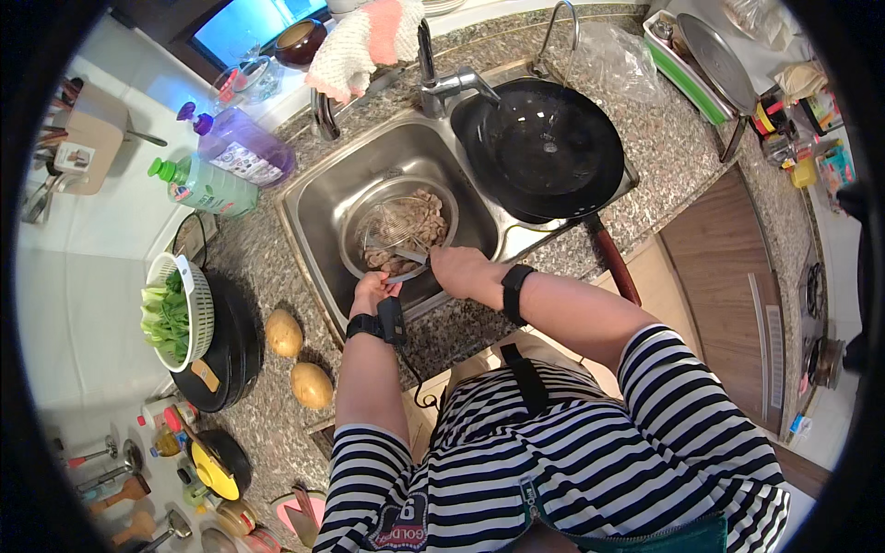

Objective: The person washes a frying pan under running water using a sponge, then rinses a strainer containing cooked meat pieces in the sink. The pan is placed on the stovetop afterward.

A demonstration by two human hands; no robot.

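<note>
In the left sink basin sits a round metal bowl with pieces of pale brownish meat in it. My left hand grips the bowl's near rim. By its handle my right hand holds a wire-mesh skimmer, whose round head lies over the meat. Part of the meat is hidden under the mesh. A black wok with a reddish-brown handle rests over the right basin, wet inside.
The chrome faucet points its spout over the wok. Two potatoes lie on the granite counter left of the sink. Further left, a white colander of leafy greens stands on a black lidded pot. Soap bottles stand behind.
</note>
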